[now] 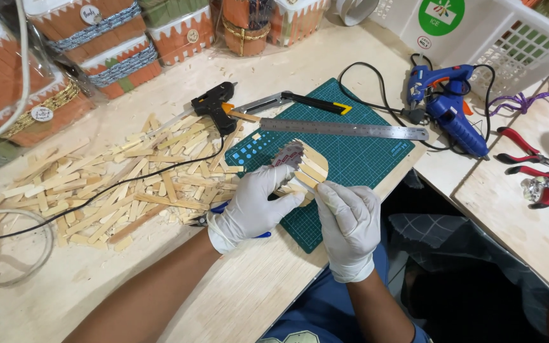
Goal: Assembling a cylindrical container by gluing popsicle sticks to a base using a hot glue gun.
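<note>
- While both gloved hands meet over the green cutting mat [357, 162], the left hand [252, 206] grips a small curved piece built of flat wooden sticks [309, 166], fingers wrapped round its near side.
- The right hand [349, 223] pinches the lower edge of the same stick piece, thumb and fingertips closed on a slat.
- The piece sits just above the mat, tilted, between the two hands; it looks light and stiff, yet its glued joints are probably brittle, so holding it by the slat edges rather than squeezing across the curve seems wise.
- Beyond the left hand lies a black glue gun [214, 107] on the counter [249, 298], its cord trailing over a heap of loose sticks [115, 184] to that hand's outer side.
- Past the fingertips rest a steel ruler [344, 129] and a utility knife [312, 101].
- Further off beyond the right hand stands a blue glue gun [449, 108], with red pliers [522, 149] further out.
</note>
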